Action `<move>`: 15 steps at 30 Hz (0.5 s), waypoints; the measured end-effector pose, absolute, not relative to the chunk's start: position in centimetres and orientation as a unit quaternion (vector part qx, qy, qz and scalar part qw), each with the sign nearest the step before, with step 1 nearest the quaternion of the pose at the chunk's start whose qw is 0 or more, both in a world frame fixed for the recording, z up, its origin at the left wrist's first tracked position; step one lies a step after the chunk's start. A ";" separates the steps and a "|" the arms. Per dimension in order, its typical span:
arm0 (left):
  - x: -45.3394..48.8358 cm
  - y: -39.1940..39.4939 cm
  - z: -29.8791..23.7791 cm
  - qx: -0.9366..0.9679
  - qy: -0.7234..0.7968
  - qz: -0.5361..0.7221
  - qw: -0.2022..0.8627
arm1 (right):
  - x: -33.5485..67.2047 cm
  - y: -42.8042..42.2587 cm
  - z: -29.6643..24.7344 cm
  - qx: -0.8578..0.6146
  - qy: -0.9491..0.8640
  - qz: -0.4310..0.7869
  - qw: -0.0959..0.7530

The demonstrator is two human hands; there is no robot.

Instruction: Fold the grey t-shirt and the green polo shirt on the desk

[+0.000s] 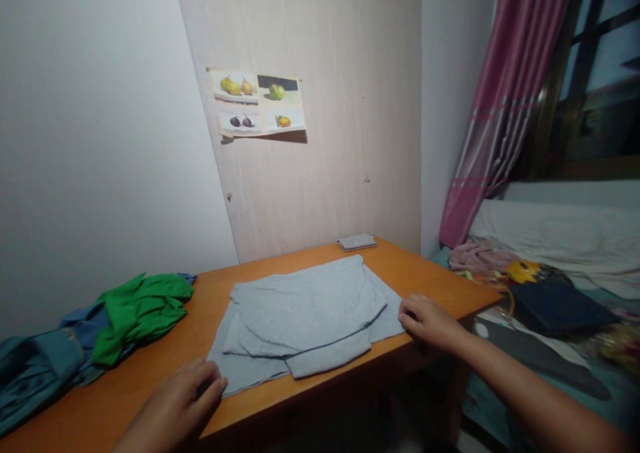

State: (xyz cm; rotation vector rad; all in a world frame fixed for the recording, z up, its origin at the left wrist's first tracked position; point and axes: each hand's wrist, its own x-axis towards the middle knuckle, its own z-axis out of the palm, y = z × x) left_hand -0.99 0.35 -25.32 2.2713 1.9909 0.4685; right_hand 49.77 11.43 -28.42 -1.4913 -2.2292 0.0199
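A light grey T-shirt point(310, 306) lies partly folded on the orange-brown wooden table point(440, 293), its layers overlapping toward the front edge. At its front left corner, my left hand point(193, 386) is closed, with thumb and curled fingers gripping the cloth. My right hand point(425, 318) is also closed, pinching the shirt's right corner near the table's front edge. The cloth between the hands lies mostly flat, with a folded flap showing at the front middle.
Crumpled green cloth point(145, 306) and blue-teal clothes point(40, 366) lie on the table's left side. A small checked item point(357, 241) sits at the back edge. To the right is a cluttered bed with a dark blue item point(557, 308), beneath a pink curtain point(493, 106).
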 end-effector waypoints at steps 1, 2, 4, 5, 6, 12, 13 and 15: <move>-0.6 0.5 -25.1 0.742 0.654 0.145 0.035 | 49.6 11.6 -28.2 -0.546 -0.806 0.014 0.228; -0.2 0.7 -25.0 0.743 0.654 0.140 0.028 | 49.4 11.8 -27.9 -0.549 -0.803 0.021 0.232; 0.9 1.2 -24.8 0.748 0.649 0.134 0.023 | 49.1 12.5 -27.5 -0.553 -0.793 0.040 0.253; 1.4 1.6 -24.6 0.752 0.645 0.135 0.023 | 49.0 12.9 -27.4 -0.553 -0.786 0.054 0.269; 2.0 2.0 -24.5 0.757 0.639 0.135 0.025 | 48.9 13.4 -27.4 -0.555 -0.777 0.070 0.290; 6.2 6.4 -22.5 0.810 0.567 0.146 0.037 | 48.2 18.1 -28.1 -0.613 -0.643 0.167 0.428; 7.1 7.3 -22.1 0.817 0.556 0.148 0.037 | 48.0 18.8 -28.3 -0.620 -0.635 0.170 0.428; 9.2 9.1 -21.4 0.829 0.537 0.148 0.039 | 47.4 20.2 -28.5 -0.628 -0.631 0.172 0.421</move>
